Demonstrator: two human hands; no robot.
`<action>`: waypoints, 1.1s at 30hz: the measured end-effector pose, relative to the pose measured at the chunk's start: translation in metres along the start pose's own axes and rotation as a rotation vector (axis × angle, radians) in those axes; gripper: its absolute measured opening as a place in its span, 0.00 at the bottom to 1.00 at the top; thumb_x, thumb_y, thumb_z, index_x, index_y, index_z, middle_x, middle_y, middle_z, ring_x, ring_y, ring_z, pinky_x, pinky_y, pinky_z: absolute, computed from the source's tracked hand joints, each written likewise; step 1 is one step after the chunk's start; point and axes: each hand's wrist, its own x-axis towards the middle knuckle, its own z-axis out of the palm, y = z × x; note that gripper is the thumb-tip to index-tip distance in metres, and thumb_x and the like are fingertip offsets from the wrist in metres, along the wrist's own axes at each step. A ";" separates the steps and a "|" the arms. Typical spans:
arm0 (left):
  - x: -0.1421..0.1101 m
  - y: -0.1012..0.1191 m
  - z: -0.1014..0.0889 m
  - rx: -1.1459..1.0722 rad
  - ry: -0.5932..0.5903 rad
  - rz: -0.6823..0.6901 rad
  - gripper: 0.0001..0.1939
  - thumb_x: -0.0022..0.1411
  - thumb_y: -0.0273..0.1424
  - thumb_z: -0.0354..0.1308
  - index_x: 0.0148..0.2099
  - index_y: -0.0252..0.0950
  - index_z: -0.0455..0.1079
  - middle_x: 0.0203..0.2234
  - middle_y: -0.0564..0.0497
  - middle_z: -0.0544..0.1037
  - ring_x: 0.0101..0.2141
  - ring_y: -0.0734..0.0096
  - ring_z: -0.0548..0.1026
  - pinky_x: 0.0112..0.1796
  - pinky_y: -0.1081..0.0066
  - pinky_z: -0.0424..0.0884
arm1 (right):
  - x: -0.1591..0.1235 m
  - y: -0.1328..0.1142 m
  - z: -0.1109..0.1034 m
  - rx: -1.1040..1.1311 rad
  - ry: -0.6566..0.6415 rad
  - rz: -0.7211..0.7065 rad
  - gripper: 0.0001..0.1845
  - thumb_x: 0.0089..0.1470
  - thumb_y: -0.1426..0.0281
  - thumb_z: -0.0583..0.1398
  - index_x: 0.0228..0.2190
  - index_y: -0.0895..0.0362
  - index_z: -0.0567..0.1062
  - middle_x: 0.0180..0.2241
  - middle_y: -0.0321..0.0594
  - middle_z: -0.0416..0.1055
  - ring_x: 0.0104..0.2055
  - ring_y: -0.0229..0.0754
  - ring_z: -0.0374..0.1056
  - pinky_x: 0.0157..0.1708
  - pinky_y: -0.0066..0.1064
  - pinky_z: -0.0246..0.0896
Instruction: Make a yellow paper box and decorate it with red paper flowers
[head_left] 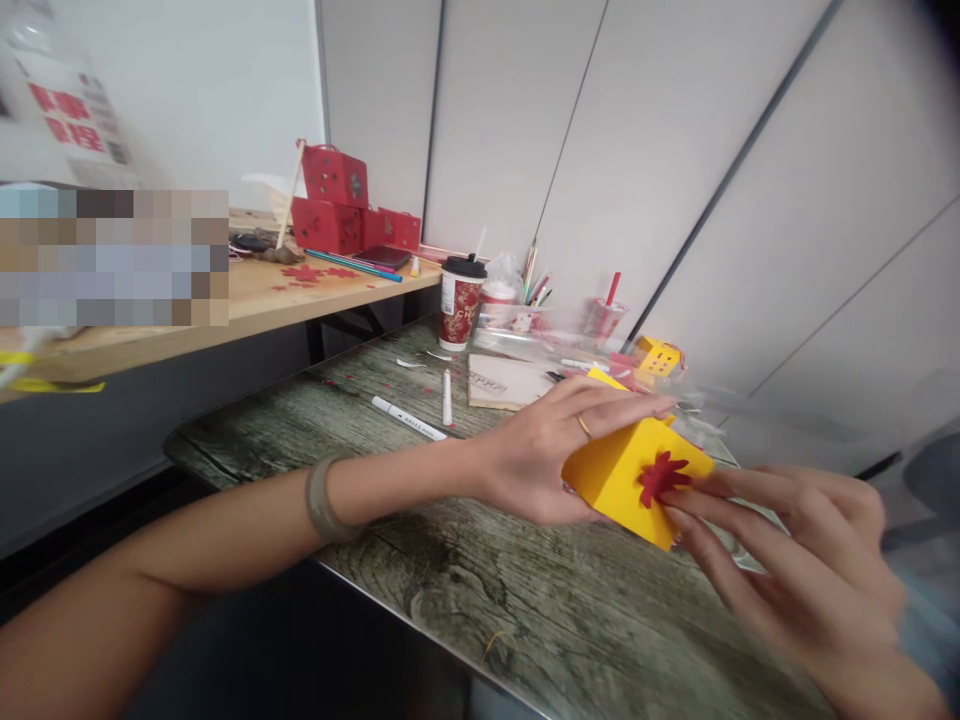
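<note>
My left hand (pixel 536 450) is closed around a yellow paper box (pixel 621 498), its fingers over the top and its thumb side underneath. The box is tilted above the table, one face turned toward me. On that face sits a red leaf-shaped paper cut-out (pixel 661 476) with pointed lobes. My right hand (pixel 817 560) has its fingertips closed on the lower right edge of this cut-out, against the box. Whether the cut-out is stuck on, I cannot tell. My left fingers and palm hide part of the box.
Two white markers, one a capped marker (pixel 409 418), lie by a sketched board (pixel 499 382) on the dark wood-grain table (pixel 450 570). Behind stand a lidded coffee cup (pixel 461 305) and another yellow box (pixel 658 356). Red paper boxes (pixel 328 225) occupy a lighter table (pixel 277 312) beside a person.
</note>
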 end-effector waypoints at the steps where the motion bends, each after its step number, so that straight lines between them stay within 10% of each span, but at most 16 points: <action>1: 0.000 0.000 0.001 0.011 0.003 0.012 0.34 0.57 0.32 0.52 0.62 0.36 0.40 0.54 0.42 0.64 0.53 0.67 0.63 0.53 0.62 0.59 | 0.000 -0.001 0.001 0.020 0.003 0.016 0.14 0.43 0.78 0.63 0.35 0.55 0.72 0.33 0.43 0.69 0.33 0.45 0.64 0.32 0.39 0.57; 24: -0.002 -0.007 0.010 0.007 0.136 0.062 0.37 0.54 0.39 0.55 0.61 0.33 0.44 0.50 0.38 0.65 0.50 0.59 0.64 0.50 0.61 0.60 | 0.010 -0.005 -0.004 0.182 0.041 0.244 0.13 0.46 0.73 0.62 0.37 0.51 0.72 0.36 0.43 0.67 0.38 0.48 0.63 0.38 0.44 0.53; 33: -0.003 -0.009 0.001 -0.171 -0.051 0.030 0.37 0.56 0.38 0.54 0.63 0.37 0.42 0.56 0.42 0.60 0.57 0.62 0.58 0.57 0.62 0.54 | 0.011 0.004 -0.009 0.018 -0.085 0.106 0.11 0.48 0.70 0.62 0.34 0.45 0.70 0.41 0.44 0.63 0.41 0.51 0.59 0.38 0.46 0.51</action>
